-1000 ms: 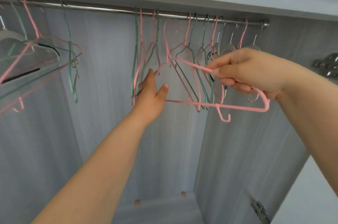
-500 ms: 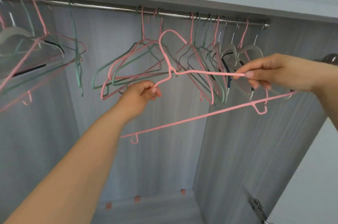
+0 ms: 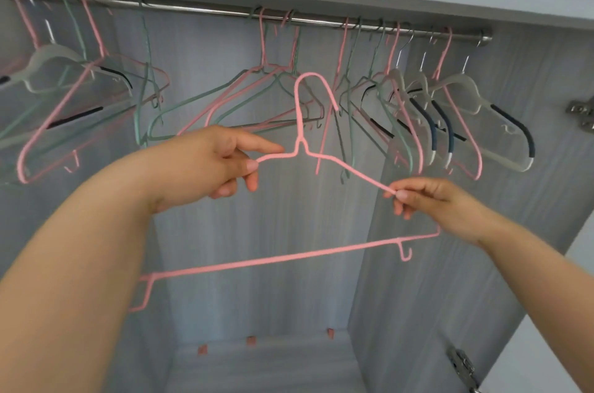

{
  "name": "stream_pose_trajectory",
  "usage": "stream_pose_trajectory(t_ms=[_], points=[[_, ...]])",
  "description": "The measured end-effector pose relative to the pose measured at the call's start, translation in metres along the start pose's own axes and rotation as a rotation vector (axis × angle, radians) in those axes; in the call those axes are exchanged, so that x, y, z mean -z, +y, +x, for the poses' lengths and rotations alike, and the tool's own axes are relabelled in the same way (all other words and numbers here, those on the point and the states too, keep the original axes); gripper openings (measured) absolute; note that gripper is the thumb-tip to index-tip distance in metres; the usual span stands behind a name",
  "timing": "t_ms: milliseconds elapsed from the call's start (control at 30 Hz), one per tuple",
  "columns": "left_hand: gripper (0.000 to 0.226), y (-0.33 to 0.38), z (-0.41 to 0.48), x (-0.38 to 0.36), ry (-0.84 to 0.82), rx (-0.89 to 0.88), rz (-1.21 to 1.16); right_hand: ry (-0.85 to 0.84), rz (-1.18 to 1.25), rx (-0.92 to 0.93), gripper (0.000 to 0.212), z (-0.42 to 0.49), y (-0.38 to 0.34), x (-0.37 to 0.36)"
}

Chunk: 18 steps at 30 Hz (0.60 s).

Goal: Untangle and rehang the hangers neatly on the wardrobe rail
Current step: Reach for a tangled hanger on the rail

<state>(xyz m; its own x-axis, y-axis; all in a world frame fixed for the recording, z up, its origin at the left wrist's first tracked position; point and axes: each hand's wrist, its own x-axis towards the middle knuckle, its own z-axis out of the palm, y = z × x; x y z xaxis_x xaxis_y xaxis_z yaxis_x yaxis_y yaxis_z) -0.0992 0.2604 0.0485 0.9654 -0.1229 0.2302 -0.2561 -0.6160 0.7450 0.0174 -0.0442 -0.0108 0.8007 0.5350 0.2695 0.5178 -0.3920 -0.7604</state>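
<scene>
Left hand (image 3: 209, 167) and right hand (image 3: 430, 200) pinch pink hanger (image 3: 301, 135), hook seemingly free.

The left hand (image 3: 212, 164) has let go of the middle bunch of green and pink hangers (image 3: 244, 97) and now pinches the left shoulder of the pink wire hanger (image 3: 273, 258). The right hand (image 3: 430, 200) has come lower, pinching the right shoulder. The hanger, tangled among the others a second ago, now hangs level between both hands, below the rail (image 3: 209, 8).
</scene>
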Motion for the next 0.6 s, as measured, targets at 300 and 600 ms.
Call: stream_pose_trajectory(t_ms=[300, 600], points=[[0.037, 0.018, -0.043, 0.035, 0.194, 0.098, 0.416, 0.001, 0.101, 0.113, 0.026, 0.045, 0.002, -0.115], [0.043, 0.016, -0.039, 0.011, 0.252, 0.223, 0.289, 0.241, 0.163, 0.102, 0.028, 0.123, -0.023, -0.15]])
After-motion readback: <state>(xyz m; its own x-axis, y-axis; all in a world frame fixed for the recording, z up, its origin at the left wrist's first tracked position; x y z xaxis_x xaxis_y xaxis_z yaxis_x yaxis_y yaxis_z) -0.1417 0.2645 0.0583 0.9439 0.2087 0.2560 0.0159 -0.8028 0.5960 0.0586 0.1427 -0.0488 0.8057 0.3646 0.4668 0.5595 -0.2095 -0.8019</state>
